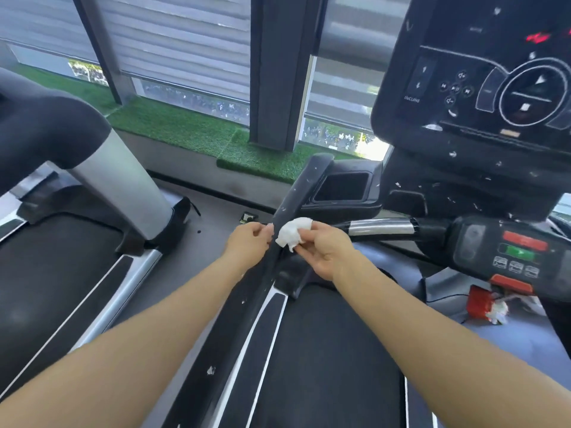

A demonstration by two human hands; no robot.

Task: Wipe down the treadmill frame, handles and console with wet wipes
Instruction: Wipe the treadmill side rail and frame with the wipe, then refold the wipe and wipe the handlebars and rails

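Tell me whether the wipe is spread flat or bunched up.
Bunched up: the wipe is a crumpled white wad pinched in the right hand.

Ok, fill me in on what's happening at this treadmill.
A person is cleaning the treadmill with a wet wipe. The right hand holds a crumpled white wipe just above the black left side handrail, while the left hand pinches at a small bit of it. White flecks dot the handrail and the console. A red packet with used white wipes lies at the front of the deck, under the console.
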